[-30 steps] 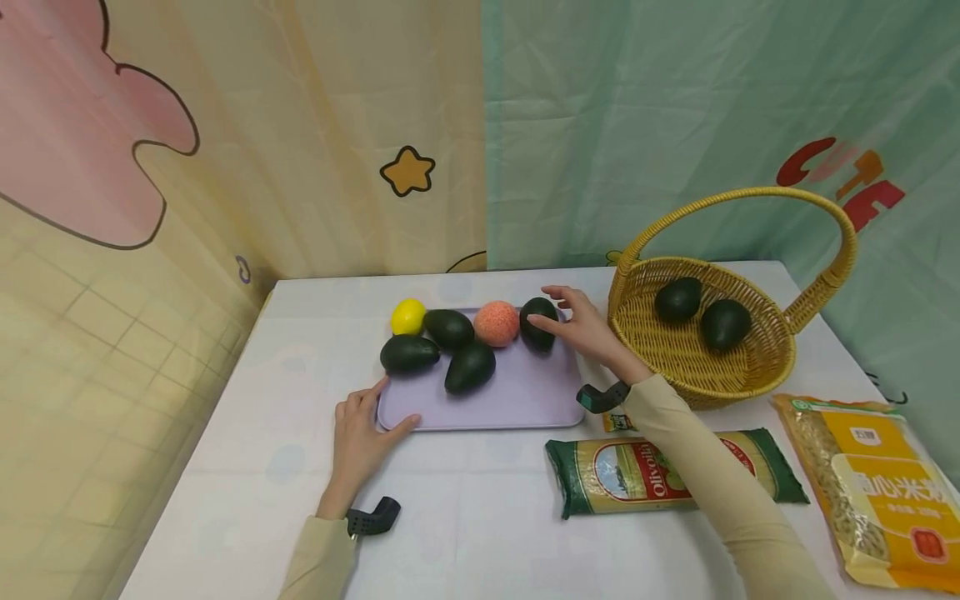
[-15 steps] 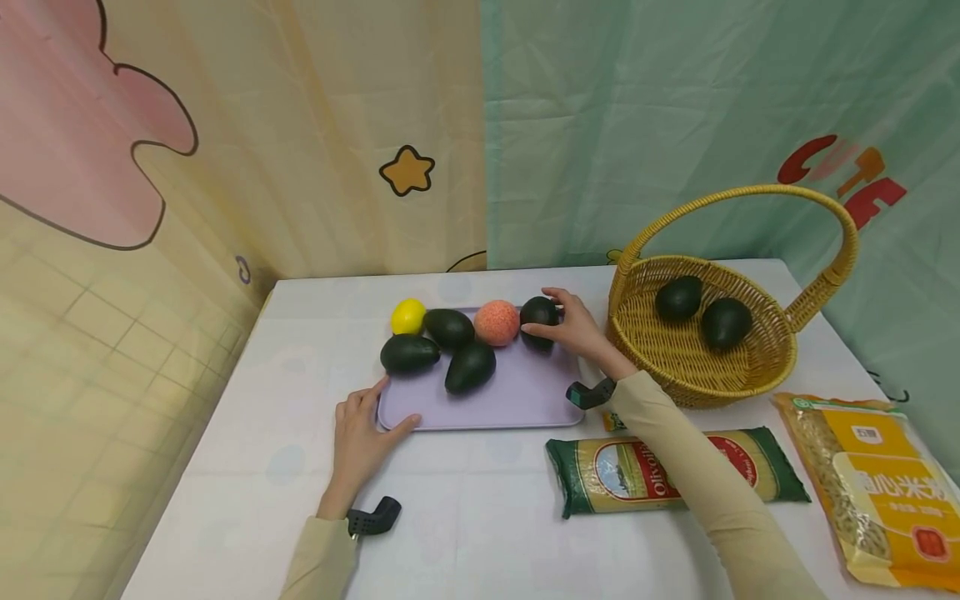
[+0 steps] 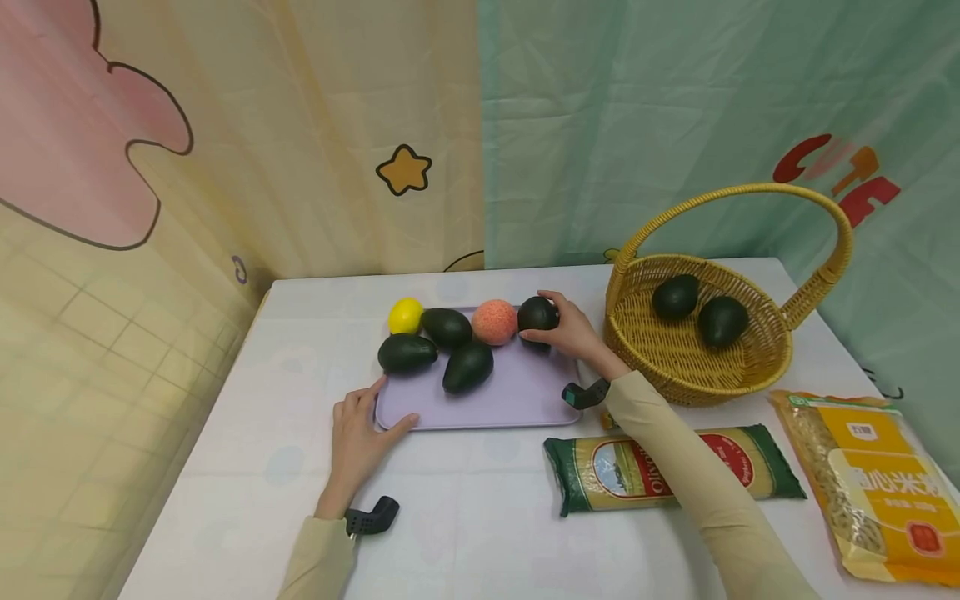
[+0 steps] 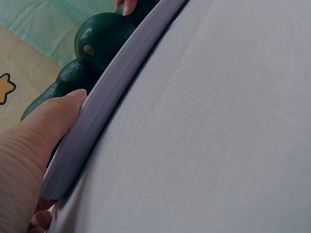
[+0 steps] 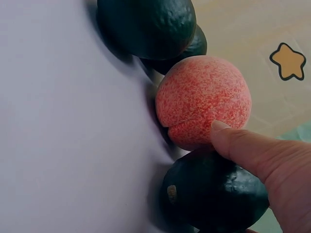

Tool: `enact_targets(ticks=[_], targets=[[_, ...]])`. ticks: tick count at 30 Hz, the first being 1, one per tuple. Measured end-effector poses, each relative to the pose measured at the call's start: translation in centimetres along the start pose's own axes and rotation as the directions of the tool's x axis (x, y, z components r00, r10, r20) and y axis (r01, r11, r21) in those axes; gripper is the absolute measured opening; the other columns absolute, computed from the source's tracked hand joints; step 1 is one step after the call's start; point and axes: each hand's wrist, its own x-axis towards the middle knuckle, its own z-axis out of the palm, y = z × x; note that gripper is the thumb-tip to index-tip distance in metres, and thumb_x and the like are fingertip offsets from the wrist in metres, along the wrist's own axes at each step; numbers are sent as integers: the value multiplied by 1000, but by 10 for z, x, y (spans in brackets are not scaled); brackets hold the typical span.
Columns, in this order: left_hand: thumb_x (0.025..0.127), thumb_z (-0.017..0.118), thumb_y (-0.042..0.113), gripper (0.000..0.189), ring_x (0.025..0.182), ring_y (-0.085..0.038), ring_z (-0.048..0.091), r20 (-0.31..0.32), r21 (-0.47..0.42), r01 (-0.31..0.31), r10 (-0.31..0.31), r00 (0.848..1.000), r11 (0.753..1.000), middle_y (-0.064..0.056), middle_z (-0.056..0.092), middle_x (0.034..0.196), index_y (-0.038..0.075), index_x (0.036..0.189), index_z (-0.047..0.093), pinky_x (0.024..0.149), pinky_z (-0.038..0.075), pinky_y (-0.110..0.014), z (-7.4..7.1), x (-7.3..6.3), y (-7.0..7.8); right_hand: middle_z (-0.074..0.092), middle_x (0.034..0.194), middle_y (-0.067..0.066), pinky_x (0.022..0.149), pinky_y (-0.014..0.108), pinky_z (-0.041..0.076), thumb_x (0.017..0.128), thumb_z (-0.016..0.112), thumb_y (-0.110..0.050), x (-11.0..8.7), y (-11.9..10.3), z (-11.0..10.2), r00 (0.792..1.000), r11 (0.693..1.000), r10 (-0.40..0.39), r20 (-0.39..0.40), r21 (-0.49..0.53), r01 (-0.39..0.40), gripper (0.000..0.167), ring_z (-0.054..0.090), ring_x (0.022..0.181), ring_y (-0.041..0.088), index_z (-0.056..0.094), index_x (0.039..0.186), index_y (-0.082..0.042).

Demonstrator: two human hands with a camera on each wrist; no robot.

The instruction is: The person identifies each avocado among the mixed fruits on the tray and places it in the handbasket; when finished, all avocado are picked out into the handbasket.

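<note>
At the tray's right end my right hand (image 3: pixel 574 333) grips a dark green avocado (image 3: pixel 536 312), thumb on its near side and fingers behind it. In the right wrist view the thumb tip also overlaps a pink speckled peach (image 5: pixel 204 99) beside that avocado (image 5: pixel 214 191). My left hand (image 3: pixel 357 435) holds the front left corner of the lilac tray (image 3: pixel 525 404), with the thumb on the rim and fingers around the outer side. Also on the tray lie three more avocados (image 3: pixel 468 367) and, at the back left corner, a yellow lemon (image 3: pixel 406 317).
Right of the tray stands a yellow wicker basket (image 3: pixel 693 367) with a tall handle and two avocados (image 3: pixel 723 322) inside. A green-ended pasta pack (image 3: pixel 622 475) lies in front, under the right forearm. A yellow food bag (image 3: pixel 870 492) lies at the far right. Curtains hang behind the table.
My right hand has moved slightly left and closed its fingers around the avocado, which now sits tilted with its end turned up. The left hand and tray stay in place.
</note>
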Motion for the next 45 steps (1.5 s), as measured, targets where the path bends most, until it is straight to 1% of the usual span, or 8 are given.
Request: enact_targets(ticks=[9, 16, 24, 29, 33, 36, 41, 45], targets=[[72, 81, 42, 81, 96, -32, 36, -8, 5, -11, 11, 1000, 1000, -18, 48, 116, 7, 138, 49, 77, 28, -39, 0, 0, 1, 44, 132, 25, 93, 51, 38, 79, 78, -31, -8, 1, -1, 1000, 1000, -27, 8, -2, 27, 81, 47, 117, 37, 34, 143, -9], [71, 82, 41, 81, 94, -31, 36, -18, 8, -20, 20, 1000, 1000, -18, 49, 115, 7, 137, 50, 76, 28, -38, 0, 0, 0, 49, 122, 25, 90, 50, 41, 77, 79, -32, -12, 1, -2, 999, 998, -45, 26, -36, 46, 79, 50, 110, 36, 38, 140, -8], [72, 81, 42, 81, 96, -32, 36, -9, 7, -13, 13, 1000, 1000, -18, 49, 116, 7, 138, 50, 77, 28, -39, 1, 0, -1, 50, 123, 24, 88, 50, 43, 77, 79, -35, -17, 3, 0, 996, 994, -87, 19, -72, 88, 77, 50, 110, 37, 40, 137, -7], [71, 81, 41, 81, 96, -32, 36, -10, 5, -11, 11, 1000, 1000, -18, 49, 116, 8, 138, 50, 77, 29, -39, 0, 0, 0, 50, 121, 22, 87, 49, 43, 76, 80, -37, -19, 4, 0, 996, 994, -88, -4, -59, 87, 77, 50, 108, 34, 41, 137, -10], [71, 82, 41, 81, 95, -32, 36, -19, 5, -21, 21, 1000, 1000, -18, 49, 115, 7, 137, 50, 76, 28, -38, 0, 0, -1, 50, 122, 21, 87, 50, 42, 74, 81, -37, -22, 3, -1, 993, 994, -109, -37, -27, 108, 78, 49, 109, 33, 42, 137, -11], [71, 82, 40, 81, 94, -32, 36, -25, 6, -29, 29, 999, 1000, -18, 49, 114, 7, 137, 50, 76, 28, -38, 1, 0, -1, 48, 123, 19, 85, 48, 43, 74, 82, -37, -24, 1, -3, 990, 991, -130, -62, 2, 130, 77, 49, 109, 32, 43, 137, -14], [71, 82, 41, 81, 95, -31, 36, -21, 1, -27, 27, 999, 1000, -18, 49, 114, 7, 137, 50, 76, 28, -39, 1, 0, -1, 47, 119, 15, 74, 41, 44, 73, 82, -37, -28, -3, -5, 980, 984, -171, -102, 41, 176, 78, 50, 96, 29, 43, 136, -16], [71, 82, 41, 81, 95, -31, 36, -15, -1, -19, 19, 1000, 1000, -17, 49, 115, 8, 138, 50, 76, 28, -38, 1, 0, -1, 46, 115, 12, 70, 38, 43, 72, 83, -38, -31, -6, -7, 968, 974, -204, -146, 72, 216, 77, 49, 89, 27, 43, 135, -17]])
